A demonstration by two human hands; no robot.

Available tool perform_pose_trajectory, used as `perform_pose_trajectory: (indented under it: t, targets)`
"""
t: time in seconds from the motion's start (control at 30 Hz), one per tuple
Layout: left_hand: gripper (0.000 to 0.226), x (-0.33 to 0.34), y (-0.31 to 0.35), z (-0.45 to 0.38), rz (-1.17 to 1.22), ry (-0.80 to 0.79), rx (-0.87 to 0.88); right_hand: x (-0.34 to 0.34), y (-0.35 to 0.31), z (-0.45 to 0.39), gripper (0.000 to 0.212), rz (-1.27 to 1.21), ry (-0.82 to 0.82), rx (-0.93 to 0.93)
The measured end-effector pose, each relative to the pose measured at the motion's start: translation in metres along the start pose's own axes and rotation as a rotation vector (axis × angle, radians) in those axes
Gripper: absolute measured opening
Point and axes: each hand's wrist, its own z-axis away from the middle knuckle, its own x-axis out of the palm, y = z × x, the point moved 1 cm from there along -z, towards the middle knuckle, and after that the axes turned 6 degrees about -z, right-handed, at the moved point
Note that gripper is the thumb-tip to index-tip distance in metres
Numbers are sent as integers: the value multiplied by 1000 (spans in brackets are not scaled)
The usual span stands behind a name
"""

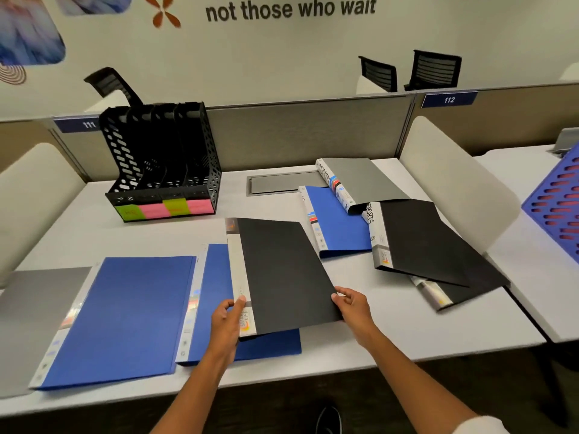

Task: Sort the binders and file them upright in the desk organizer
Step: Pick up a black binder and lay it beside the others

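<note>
A black binder (282, 270) lies at the desk's front centre, partly on a blue binder (269, 344). My left hand (227, 324) grips its white spine edge; my right hand (352, 306) pinches its near right corner. Another blue binder (125, 317) rests to the left on a grey binder (31, 308). At the right lie a blue binder (338, 220), a grey binder (366, 180) marked ADMIN, a black binder (416, 242) marked SPORTS, and under it another black binder (470, 283). The black mesh desk organizer (163, 161) stands back left, its slots empty, with green and pink labels.
A grey partition wall (297, 133) runs behind the desk (175, 233), with a grey cable hatch (279, 183) set into the surface. White side dividers stand left and right (451, 183). A blue mesh organizer (557, 202) sits on the neighbouring desk at the right.
</note>
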Motion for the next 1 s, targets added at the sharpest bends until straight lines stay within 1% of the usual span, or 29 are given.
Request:
perform_pose_trajectory:
  t: [0.13,0.27,0.37,0.5,0.6,0.77,0.9,1.0]
  targets:
    - [23,-5,-16,19,-41,0,-24,-6,12,28,36,86,14,-11]
    - [25,5,-23,32,-100,-15,-16,-19,27,47,36,219,81,-7]
    - [25,16,-26,38,-128,-39,-24,-30,37,54,36,273,134,-3]
    - [14,36,-29,45,-161,-88,-19,-47,40,58,34,325,245,-7]
    - [10,52,-28,45,-204,-142,-8,-60,36,57,31,365,291,-17]
    - [15,80,-23,39,-300,-226,-4,-82,31,54,31,431,351,-53]
    - [23,100,-15,27,-363,-260,29,-90,29,49,35,454,389,-65]
    - [28,110,-10,19,-381,-276,31,-93,27,48,39,476,382,-74]
